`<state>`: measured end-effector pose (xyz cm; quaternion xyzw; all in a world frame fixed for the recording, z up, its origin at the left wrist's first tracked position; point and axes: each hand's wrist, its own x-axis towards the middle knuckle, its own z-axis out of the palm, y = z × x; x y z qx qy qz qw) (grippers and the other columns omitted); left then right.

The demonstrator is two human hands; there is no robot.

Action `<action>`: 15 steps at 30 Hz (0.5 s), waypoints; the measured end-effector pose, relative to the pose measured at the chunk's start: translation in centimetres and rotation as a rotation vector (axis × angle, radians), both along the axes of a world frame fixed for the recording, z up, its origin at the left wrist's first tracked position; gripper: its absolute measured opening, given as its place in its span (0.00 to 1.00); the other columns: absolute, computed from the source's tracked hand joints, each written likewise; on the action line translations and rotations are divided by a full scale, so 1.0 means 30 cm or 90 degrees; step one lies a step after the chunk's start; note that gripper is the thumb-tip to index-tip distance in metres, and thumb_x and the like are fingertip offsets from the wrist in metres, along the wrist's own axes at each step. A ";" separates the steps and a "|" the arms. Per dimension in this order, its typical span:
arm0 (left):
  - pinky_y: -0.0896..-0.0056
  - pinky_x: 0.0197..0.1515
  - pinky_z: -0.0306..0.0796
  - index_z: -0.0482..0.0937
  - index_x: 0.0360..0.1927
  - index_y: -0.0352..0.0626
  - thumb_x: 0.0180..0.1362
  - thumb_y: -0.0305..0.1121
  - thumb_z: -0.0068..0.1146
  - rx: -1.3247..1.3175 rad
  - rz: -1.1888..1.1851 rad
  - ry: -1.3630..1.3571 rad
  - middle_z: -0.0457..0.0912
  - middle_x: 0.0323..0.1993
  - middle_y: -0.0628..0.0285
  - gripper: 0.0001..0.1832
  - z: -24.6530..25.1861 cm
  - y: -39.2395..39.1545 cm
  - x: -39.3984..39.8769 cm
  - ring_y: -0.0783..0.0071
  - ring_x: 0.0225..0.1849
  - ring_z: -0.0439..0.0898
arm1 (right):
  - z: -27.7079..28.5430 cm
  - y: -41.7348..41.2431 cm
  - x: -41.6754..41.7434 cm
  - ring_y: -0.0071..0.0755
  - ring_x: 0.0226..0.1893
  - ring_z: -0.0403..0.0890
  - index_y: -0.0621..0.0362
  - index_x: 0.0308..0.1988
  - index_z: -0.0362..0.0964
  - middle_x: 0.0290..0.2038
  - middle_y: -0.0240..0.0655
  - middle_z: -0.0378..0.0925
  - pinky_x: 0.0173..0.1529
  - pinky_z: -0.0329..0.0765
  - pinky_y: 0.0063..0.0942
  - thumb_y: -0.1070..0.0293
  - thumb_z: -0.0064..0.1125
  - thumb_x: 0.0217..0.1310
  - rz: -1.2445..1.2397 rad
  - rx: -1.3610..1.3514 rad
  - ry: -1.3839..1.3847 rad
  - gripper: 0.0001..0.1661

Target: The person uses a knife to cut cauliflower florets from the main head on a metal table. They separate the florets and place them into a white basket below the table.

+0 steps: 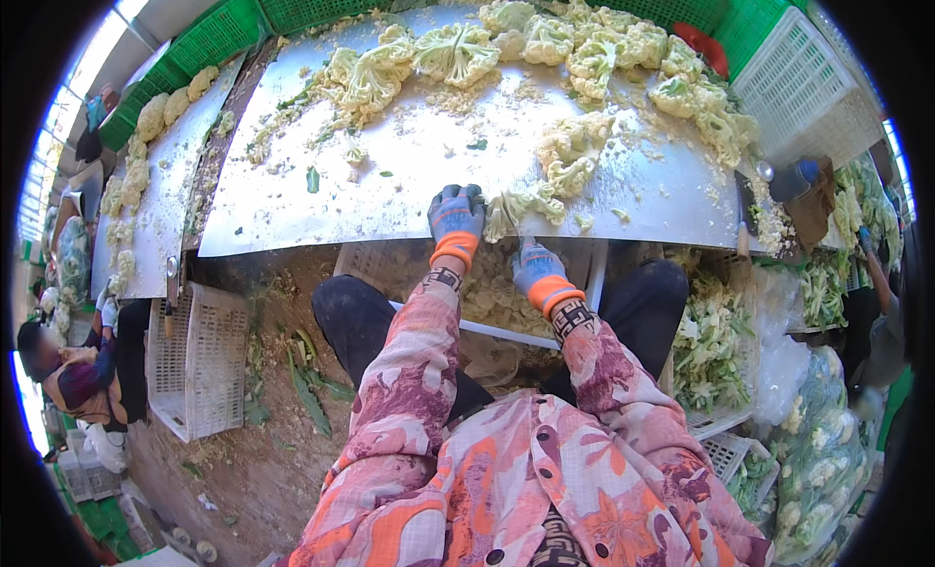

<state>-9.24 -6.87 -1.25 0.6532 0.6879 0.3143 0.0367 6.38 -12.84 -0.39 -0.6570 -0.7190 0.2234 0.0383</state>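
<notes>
My left hand (458,215), in a grey glove with an orange cuff, rests at the front edge of the metal-topped table (409,194), just left of a cut cauliflower piece (508,210); whether it grips the piece is unclear. My right hand (539,269), gloved alike, is closed around a knife (523,240), of which only a little shows, close to the piece's right side. A larger cauliflower chunk (573,147) lies beyond. Below the table edge, between my knees, a white crate (504,335) holds cauliflower pieces.
Cauliflower heads (456,54) line the table's back before green crates (321,4). An empty white crate (197,362) stands at left, a crate of leafy trimmings (712,348) at right. A person (80,377) sits far left; another's arm (876,275) shows far right. A knife (743,234) lies at the table's right edge.
</notes>
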 end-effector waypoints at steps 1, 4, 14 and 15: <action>0.58 0.48 0.69 0.81 0.39 0.57 0.49 0.36 0.57 0.001 -0.002 0.001 0.78 0.41 0.60 0.12 -0.002 0.000 -0.001 0.55 0.45 0.74 | 0.000 -0.015 0.012 0.57 0.42 0.79 0.62 0.46 0.65 0.41 0.53 0.77 0.46 0.75 0.46 0.59 0.48 0.59 0.003 0.003 -0.006 0.20; 0.57 0.48 0.68 0.81 0.36 0.55 0.49 0.37 0.57 0.017 0.002 -0.018 0.77 0.41 0.59 0.10 -0.013 -0.002 -0.005 0.55 0.45 0.74 | 0.017 -0.072 0.054 0.54 0.42 0.80 0.60 0.46 0.65 0.40 0.51 0.77 0.45 0.76 0.45 0.62 0.48 0.57 0.007 0.010 -0.023 0.19; 0.58 0.44 0.70 0.80 0.32 0.44 0.47 0.48 0.63 -0.146 0.047 -0.045 0.80 0.37 0.56 0.18 -0.022 -0.112 -0.043 0.55 0.41 0.77 | -0.027 -0.194 0.113 0.54 0.36 0.79 0.55 0.43 0.67 0.33 0.50 0.78 0.41 0.74 0.46 0.59 0.52 0.57 -0.085 0.156 0.271 0.16; 0.59 0.43 0.70 0.80 0.32 0.44 0.47 0.48 0.63 -0.166 0.053 -0.071 0.80 0.36 0.56 0.18 -0.008 -0.127 -0.033 0.56 0.40 0.78 | -0.010 -0.184 0.086 0.55 0.36 0.78 0.55 0.43 0.67 0.34 0.50 0.78 0.41 0.74 0.46 0.59 0.52 0.57 -0.090 0.184 0.319 0.16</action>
